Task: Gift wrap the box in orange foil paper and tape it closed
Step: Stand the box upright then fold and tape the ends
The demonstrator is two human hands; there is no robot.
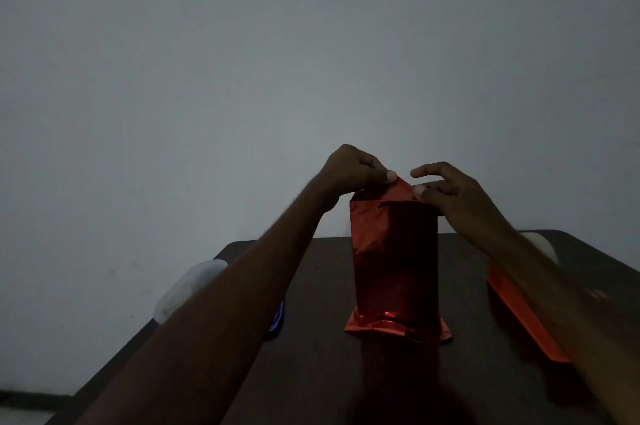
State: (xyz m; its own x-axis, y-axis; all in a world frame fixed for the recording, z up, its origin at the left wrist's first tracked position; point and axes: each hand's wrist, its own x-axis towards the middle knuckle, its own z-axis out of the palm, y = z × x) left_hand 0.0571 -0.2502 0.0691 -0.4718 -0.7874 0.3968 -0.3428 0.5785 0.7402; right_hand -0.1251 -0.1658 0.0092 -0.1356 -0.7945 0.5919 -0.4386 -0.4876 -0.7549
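The box [394, 258] stands upright on end in the middle of the dark table [346, 372], covered in shiny orange-red foil paper. Loose foil splays out around its base. At the top end a foil flap [398, 189] sticks up. My left hand [353, 170] pinches the flap's left edge between thumb and fingers. My right hand [450, 194] presses its thumb on the flap's right corner, the other fingers spread above it. The top face of the box is hidden behind the flap and hands.
A second orange foil piece [519, 313] lies on the table at right, partly under my right forearm. A pale rounded object [183, 286] sits at the table's left edge, another [543, 246] at far right. A small blue item [277, 319] peeks out beneath my left forearm. Plain wall behind.
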